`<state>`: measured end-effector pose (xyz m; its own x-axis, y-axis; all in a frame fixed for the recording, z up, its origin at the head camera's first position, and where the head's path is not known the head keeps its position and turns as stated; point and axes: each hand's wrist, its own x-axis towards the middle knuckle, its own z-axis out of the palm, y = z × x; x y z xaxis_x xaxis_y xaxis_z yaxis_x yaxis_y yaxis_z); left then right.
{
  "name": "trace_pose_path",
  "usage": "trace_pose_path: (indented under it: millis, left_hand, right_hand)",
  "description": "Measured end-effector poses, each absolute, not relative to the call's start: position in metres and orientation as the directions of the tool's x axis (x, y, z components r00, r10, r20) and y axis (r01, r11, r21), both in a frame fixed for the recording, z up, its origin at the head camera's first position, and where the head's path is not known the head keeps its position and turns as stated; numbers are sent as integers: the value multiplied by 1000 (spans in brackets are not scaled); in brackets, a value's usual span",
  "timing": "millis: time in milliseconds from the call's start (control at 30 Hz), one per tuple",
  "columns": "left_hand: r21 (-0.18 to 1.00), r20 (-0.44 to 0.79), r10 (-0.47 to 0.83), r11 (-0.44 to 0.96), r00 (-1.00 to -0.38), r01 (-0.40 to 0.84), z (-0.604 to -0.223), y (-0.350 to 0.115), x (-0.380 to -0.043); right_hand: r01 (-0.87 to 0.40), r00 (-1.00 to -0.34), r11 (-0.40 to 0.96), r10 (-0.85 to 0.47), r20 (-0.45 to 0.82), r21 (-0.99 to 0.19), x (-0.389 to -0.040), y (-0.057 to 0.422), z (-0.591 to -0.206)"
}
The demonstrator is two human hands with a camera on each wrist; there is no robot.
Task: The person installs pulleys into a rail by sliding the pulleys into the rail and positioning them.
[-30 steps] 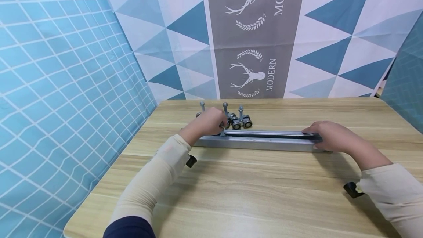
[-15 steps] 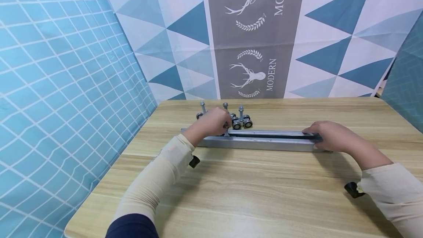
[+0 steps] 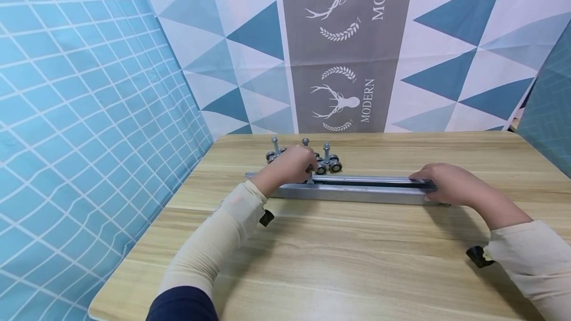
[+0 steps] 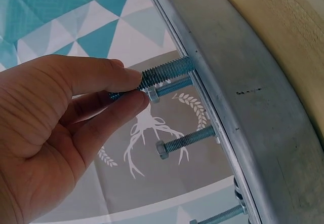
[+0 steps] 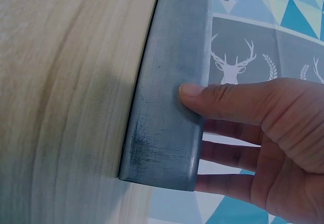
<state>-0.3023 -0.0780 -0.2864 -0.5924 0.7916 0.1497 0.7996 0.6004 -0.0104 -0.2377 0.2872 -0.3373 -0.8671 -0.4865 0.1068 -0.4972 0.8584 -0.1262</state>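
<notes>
A grey metal channel rail (image 3: 357, 193) lies crosswise on the table with its slot facing up. Standing out of that slot is a threaded bolt (image 4: 169, 72), which my left hand (image 3: 291, 163) pinches between thumb and fingers near its top. Whatever the bolt joins inside the rail is hidden. At the rail's right end, my right hand (image 3: 455, 186) grips the channel, its thumb on the near wall and its fingers on the far side in the right wrist view.
Behind the rail stand several wheeled trolleys (image 3: 327, 161) with upright bolts, partly covered by the left hand. The wooden table (image 3: 357, 261) reaches back to a patterned cloth (image 3: 339, 63). A blue checked cloth (image 3: 89, 113) hangs along the left side.
My left hand has slid a little to the right along the rail, with the bolt in its fingers. The right hand and the rail have stayed in place.
</notes>
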Motion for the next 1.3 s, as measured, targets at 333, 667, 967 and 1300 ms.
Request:
trace_pose_path:
  millis: [333,667,967,1300]
  left_hand:
    - [-27,140,795,599,-591,800,-288,-70,-303]
    - [-38,147,800,592,-582,805,-289,-62,-302]
    - [-64,146,813,576,-563,815,-291,-53,-301]
    - [-75,137,822,565,-553,822,-290,-43,-298]
  right_hand:
    - [-497,-867,858,-485,114,-130,-238,287,-338]
    - [-498,-867,859,-486,114,-123,-237,287,-336]
    - [-489,-872,863,-477,115,-128,-237,287,-338]
    - [-486,-873,866,-475,110,-118,-238,288,-339]
